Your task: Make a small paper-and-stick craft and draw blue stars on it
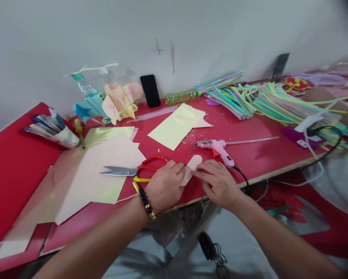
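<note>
A small pale paper strip (194, 162) with a rounded end lies between my hands near the table's front edge. My left hand (165, 186), a beaded bracelet at its wrist, grips the strip's lower left side with curled fingers. From the other side, my right hand (217, 181) pinches its right edge between thumb and fingers. Scissors (123, 171) with red and yellow handles lie beside my left hand, blades pointing left and partly spread. Just beyond my right hand rests a pink hot glue gun (217, 149) with a clear glue stick (253, 140) in its back.
Pale paper sheets (98, 159) cover the left of the red table; another yellow sheet (176, 126) lies mid-table. Behind stand a pen cup (65, 137), bottle crafts (115, 102) and a phone (150, 91). Pipe cleaners (278, 102) and another person's arm (342, 112) are at right.
</note>
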{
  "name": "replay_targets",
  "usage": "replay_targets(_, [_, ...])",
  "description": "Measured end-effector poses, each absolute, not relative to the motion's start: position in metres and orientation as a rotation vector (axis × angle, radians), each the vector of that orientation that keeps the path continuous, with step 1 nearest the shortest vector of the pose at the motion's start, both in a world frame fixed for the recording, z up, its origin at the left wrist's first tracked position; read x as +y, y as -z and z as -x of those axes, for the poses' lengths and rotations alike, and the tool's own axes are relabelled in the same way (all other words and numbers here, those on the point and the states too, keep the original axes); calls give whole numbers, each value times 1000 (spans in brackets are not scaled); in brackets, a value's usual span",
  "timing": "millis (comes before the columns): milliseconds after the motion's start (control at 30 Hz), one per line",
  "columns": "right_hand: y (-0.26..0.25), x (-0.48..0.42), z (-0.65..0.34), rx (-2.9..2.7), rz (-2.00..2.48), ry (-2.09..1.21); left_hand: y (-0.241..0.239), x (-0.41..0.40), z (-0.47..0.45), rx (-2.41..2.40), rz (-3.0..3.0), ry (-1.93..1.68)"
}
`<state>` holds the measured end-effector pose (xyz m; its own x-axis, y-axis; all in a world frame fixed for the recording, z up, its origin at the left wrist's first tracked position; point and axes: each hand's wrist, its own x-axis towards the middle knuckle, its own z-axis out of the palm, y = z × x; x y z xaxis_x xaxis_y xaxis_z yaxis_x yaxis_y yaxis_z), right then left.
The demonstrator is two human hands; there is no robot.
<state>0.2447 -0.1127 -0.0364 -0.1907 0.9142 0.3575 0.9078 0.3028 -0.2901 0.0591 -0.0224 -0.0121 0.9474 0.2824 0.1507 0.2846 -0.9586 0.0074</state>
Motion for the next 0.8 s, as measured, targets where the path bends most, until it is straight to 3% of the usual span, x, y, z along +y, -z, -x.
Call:
replay_targets(300, [34,-113,-244,-1981,1528,-97,11,-11,-51,-710,3344,743])
replay_targets(500, [32,-112,-247,-1819,1462,-187,0,-16,-51,-1203,3469,1085])
replay_targets(800, [15,-123,-203,-1015,1280,-1013,0,-43,-48,-1798,3465,1711])
